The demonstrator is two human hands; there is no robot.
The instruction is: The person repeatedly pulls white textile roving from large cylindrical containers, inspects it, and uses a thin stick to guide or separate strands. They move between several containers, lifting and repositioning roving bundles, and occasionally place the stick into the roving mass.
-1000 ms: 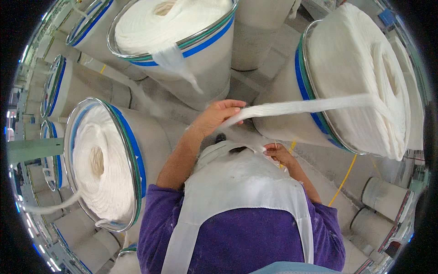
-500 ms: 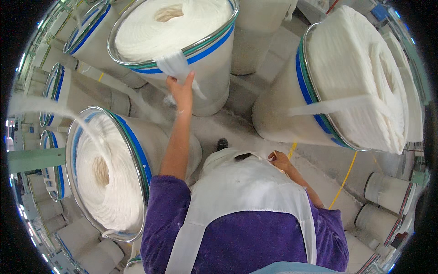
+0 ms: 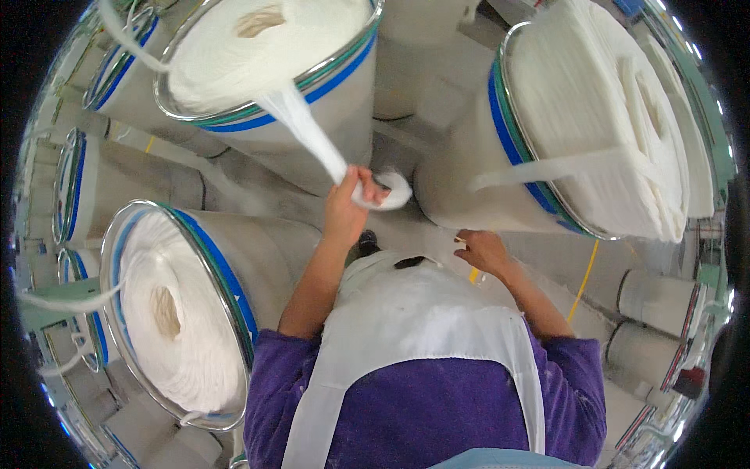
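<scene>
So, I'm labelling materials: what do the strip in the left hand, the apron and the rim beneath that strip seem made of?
Strip: loose, matte fibre, perhaps cotton, given its soft, fuzzy edges. Apron: smooth, slightly shiny cloth or coated fabric, judging by its folds. Rim: probably polished metal, from its bright reflections.

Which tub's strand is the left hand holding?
The big tub at top centre-left: its strand reaches the left hand; the strand on the right tub hangs loose.

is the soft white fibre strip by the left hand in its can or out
Out at this end: the strip runs from the top of the cream, blue-banded can down into the left hand.
</scene>
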